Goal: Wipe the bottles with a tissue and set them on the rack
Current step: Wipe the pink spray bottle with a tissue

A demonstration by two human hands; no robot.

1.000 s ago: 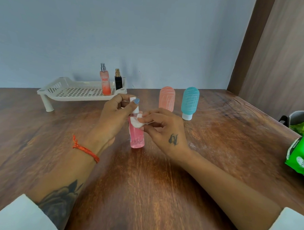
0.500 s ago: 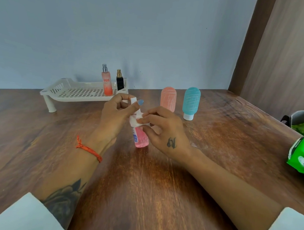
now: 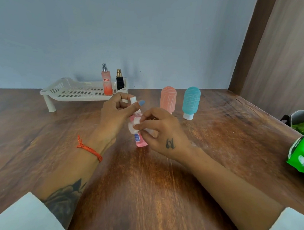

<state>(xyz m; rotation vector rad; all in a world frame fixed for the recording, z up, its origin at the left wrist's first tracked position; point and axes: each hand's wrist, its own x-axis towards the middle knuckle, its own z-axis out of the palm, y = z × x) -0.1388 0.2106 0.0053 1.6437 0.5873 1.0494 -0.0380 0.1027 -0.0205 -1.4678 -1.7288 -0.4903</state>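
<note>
My left hand [image 3: 112,118] grips the white top of a small pink bottle [image 3: 140,142], which is tilted over the table's middle. My right hand [image 3: 162,133] pinches a white tissue [image 3: 133,126] and presses it against the bottle's side. An orange-pink tube bottle [image 3: 168,99] and a teal tube bottle [image 3: 191,102] stand upside down on their caps just behind my hands. At the back left, the white perforated rack [image 3: 75,92] holds an orange spray bottle [image 3: 107,82] and a small black bottle [image 3: 120,80] at its right end.
A green tissue packet [image 3: 301,154] lies at the table's right edge. Behind it stands a grey bin with a green liner [image 3: 300,119]. A blue wall closes the far side, with a wooden panel at the right.
The pink bottle has gone from upright to tilted, turning so its blue label shows. My right hand has slid the tissue lower down its side.
</note>
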